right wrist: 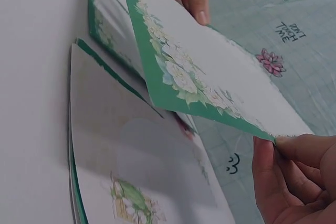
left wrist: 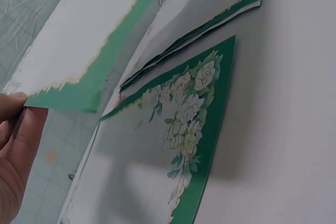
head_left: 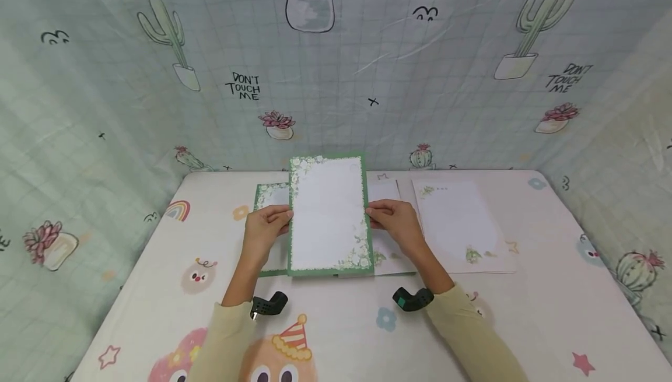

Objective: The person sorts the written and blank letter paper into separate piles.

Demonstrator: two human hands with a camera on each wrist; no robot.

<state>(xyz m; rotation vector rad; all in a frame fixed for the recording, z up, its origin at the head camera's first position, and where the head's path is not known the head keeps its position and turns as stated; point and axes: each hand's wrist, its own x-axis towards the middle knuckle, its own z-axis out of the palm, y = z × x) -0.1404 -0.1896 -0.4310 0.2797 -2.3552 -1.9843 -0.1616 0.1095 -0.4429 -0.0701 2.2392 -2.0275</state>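
Above the counter's far half, midway between its far corners, holding up a green-bordered sheet, pinching its left edge with the left hand and its right edge with the right hand. Presumably gripping opposite margins for keeping thin paper from sagging, and sparing the white middle. Partly hiding, underneath, a second green-framed page on the left and a flowered stack on the right. Not covering the pale page toward the counter's far right corner.
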